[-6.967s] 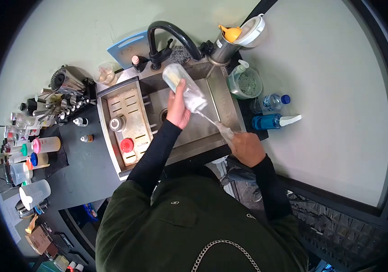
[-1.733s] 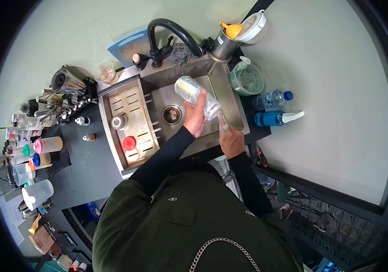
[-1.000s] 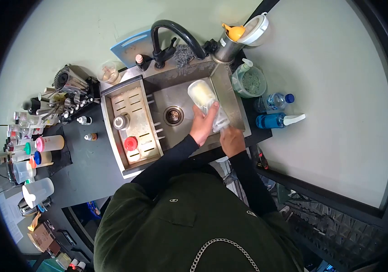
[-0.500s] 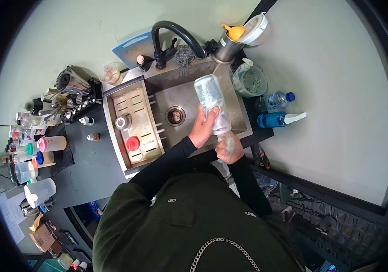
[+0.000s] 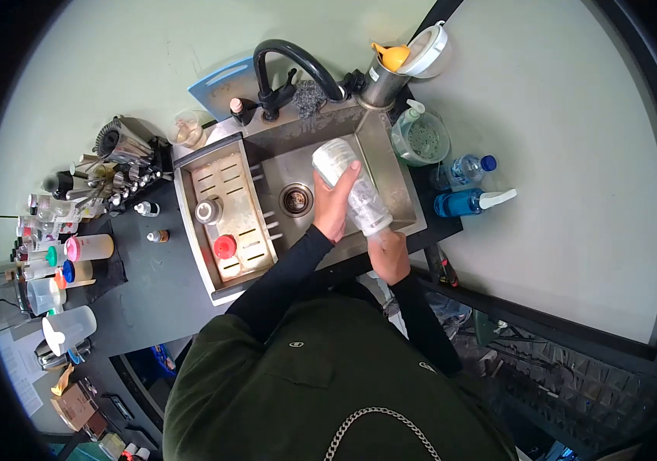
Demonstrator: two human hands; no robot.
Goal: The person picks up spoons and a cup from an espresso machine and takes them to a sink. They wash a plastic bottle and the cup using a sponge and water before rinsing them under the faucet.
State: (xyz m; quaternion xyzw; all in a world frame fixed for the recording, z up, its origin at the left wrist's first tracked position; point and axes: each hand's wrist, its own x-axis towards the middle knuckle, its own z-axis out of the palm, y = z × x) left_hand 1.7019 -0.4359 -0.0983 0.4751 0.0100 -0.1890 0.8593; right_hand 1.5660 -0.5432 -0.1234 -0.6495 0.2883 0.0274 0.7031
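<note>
The dark bench [image 5: 144, 280] carries two small bottles [image 5: 146, 208] left of the sink [image 5: 286, 165]. Right of it stand a spray bottle [image 5: 455, 203] and a clear tub [image 5: 422, 141]

Head camera looks steeply down; hands [image 5: 331, 209] and sink [image 5: 278, 164] mid-view.

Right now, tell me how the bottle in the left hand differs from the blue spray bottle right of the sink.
The held bottle looks cloudy and whitish; the spray bottle shows bright blue.
The held bottle is tilted in the left hand above the sink, its near end at the right hand; the spray bottle is beside the sink, untouched.
The spray bottle has a white top; none shows on the held bottle.
Both are longer than wide.
</note>
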